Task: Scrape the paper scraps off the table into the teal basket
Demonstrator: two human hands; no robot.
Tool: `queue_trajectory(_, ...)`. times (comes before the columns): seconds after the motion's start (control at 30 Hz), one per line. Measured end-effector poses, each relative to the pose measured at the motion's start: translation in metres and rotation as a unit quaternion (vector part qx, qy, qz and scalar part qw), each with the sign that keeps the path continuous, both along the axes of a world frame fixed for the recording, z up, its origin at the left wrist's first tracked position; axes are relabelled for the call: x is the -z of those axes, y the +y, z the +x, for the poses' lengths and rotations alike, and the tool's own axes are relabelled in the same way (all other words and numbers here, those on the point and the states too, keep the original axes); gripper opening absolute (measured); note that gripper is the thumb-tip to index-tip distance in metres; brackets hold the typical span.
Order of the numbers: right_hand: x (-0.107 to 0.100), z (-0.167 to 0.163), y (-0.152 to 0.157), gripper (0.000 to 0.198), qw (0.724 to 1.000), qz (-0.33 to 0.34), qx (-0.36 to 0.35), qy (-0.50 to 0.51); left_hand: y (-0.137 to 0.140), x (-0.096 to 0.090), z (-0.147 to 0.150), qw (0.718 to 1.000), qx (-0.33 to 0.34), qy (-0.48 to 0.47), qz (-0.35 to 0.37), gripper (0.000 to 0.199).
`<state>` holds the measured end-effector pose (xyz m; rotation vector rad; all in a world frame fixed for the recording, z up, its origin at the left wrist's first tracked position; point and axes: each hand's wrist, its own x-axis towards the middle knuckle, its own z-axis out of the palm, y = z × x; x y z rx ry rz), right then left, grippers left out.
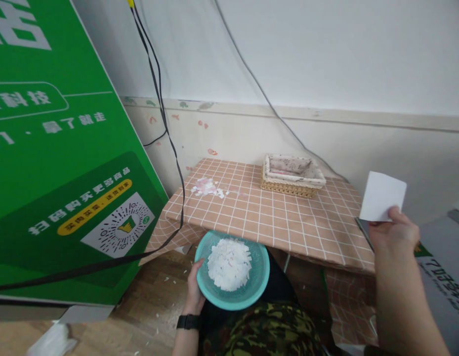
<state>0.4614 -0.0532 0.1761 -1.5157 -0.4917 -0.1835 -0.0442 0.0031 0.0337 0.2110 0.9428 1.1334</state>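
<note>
A teal plastic colander [264,269] rests over my lap, with a heap of small white paper scraps [229,264] in it. My left hand [195,287], with a black band at the wrist, grips the colander's left rim. Out to the right, my right hand [394,232] holds up a white sheet of paper [383,195], pinched between thumb and fingers. The sheet is raised beside the table's right end, well apart from the colander.
The table [281,222] has a checked brown cloth. On it are a lined wicker basket [292,185] and a pile of paper bits [207,187]. A green cabinet [66,148] stands left, a dark strap [181,198] hanging before it. A grey box [442,277] is at right.
</note>
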Motion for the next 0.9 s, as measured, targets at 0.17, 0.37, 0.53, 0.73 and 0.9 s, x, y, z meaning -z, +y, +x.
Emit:
queue_trajectory(0.17,-0.013,-0.095,0.042,0.026,0.962,0.023,-0.246,0.12,0.0,0.002,0.001,1.0,0.003,-0.003,-0.009,0.018)
queue_trajectory(0.37,-0.012,-0.201,0.085,0.032,0.895,-0.214,-0.363,-0.148,0.002,0.008,-0.001,1.0,0.017,-0.012,0.002,0.027)
queue_trajectory(0.53,0.008,-0.232,0.091,0.035,0.864,-0.299,-0.254,-0.316,0.003,0.011,-0.003,0.999,0.023,-0.023,0.008,0.028)
queue_trajectory(0.73,0.017,-0.241,0.097,0.033,0.843,-0.33,-0.251,-0.343,0.003,0.01,-0.003,0.999,0.009,-0.024,0.034,0.028)
queue_trajectory(0.9,0.007,-0.244,0.124,0.032,0.842,-0.32,-0.261,-0.348,0.003,0.007,-0.002,0.998,0.025,-0.044,0.023,0.03)
